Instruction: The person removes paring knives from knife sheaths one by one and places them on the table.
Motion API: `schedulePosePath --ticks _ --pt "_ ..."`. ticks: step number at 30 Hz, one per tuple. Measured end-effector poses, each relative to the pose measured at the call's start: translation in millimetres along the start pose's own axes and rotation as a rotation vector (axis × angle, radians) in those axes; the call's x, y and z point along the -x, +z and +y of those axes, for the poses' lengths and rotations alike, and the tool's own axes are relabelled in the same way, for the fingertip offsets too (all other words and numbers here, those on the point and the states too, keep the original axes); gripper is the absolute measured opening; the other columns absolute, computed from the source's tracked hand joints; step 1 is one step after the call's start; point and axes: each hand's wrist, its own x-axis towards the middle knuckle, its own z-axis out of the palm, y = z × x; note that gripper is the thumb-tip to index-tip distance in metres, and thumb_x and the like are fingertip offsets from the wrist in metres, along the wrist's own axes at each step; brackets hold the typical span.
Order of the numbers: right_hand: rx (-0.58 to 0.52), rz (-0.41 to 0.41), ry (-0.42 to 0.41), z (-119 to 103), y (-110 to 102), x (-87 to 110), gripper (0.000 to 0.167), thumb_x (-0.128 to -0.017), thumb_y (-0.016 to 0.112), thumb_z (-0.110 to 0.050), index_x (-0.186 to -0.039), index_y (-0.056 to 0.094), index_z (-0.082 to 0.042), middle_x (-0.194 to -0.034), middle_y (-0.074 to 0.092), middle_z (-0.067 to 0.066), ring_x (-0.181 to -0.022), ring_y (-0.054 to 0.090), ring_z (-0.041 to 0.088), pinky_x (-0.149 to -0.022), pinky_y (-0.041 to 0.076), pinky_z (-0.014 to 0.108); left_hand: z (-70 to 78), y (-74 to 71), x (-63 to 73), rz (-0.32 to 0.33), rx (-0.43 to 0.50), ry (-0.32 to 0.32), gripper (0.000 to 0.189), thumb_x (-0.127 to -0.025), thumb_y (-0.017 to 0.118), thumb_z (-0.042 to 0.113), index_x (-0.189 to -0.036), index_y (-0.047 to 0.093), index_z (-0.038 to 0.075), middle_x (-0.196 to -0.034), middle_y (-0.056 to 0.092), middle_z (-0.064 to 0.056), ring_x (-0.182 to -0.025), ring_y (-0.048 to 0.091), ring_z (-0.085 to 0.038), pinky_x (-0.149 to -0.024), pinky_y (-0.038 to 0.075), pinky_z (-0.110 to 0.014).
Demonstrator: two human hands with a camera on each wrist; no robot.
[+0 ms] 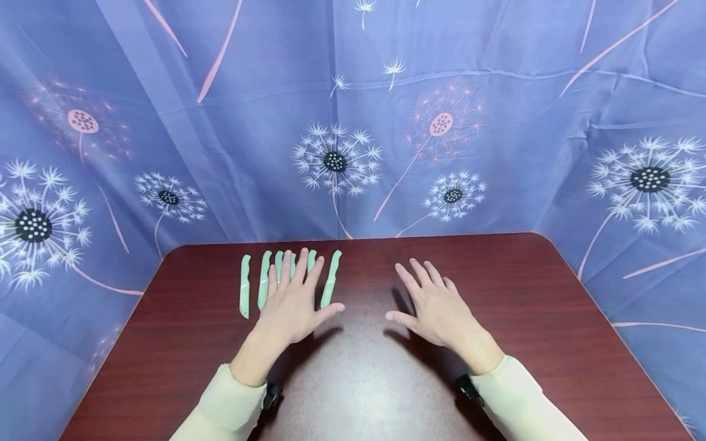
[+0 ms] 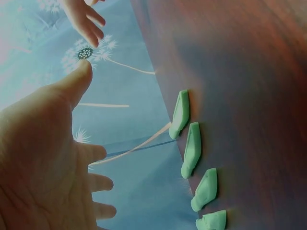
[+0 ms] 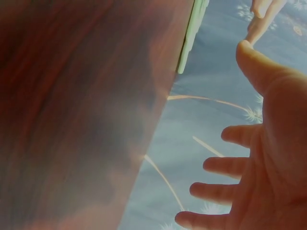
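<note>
Several mint-green folding-style knives lie in a row at the back left of the table, handles toward the back edge. My left hand hovers over the row with fingers spread, hiding parts of the middle ones. The rightmost knife shows beside its thumb. In the left wrist view, green handles stand out past the spread fingers, and the palm holds nothing. Right of centre, my right hand is held over the table, fingers apart and nothing in it, its shadow falling below.
The dark red-brown wooden table has rounded back corners. A blue curtain printed with dandelions hangs behind it and along both sides. Each wrist wears a black strap device under a pale sleeve.
</note>
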Motion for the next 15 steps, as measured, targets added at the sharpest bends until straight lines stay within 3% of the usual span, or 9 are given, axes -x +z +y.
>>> schedulePosePath --ticks 9,15 --pt "-0.014 0.001 0.009 -7 3 -7.1 0.101 -0.091 0.069 -0.071 -0.166 0.036 -0.011 -0.166 0.037 0.023 -0.150 0.037 0.048 -0.106 0.044 0.067 -0.1 -1.4 -16.8 -0.016 -0.027 0.008 0.105 -0.093 0.054 0.081 -0.170 0.025 0.016 -0.176 0.011 -0.018 -0.161 0.000 -0.045 -0.126 0.005 -0.067" --pt "0.007 -0.042 0.014 -16 5 -13.9 0.101 -0.092 0.067 -0.072 -0.166 0.034 -0.011 -0.166 0.037 0.023 -0.148 0.040 0.046 -0.105 0.046 0.066 1.9 -0.2 -30.0 -0.029 -0.008 0.001 0.103 -0.094 0.053 0.081 -0.170 0.027 0.015 -0.175 0.014 -0.021 -0.161 0.003 -0.047 -0.125 0.008 -0.067"
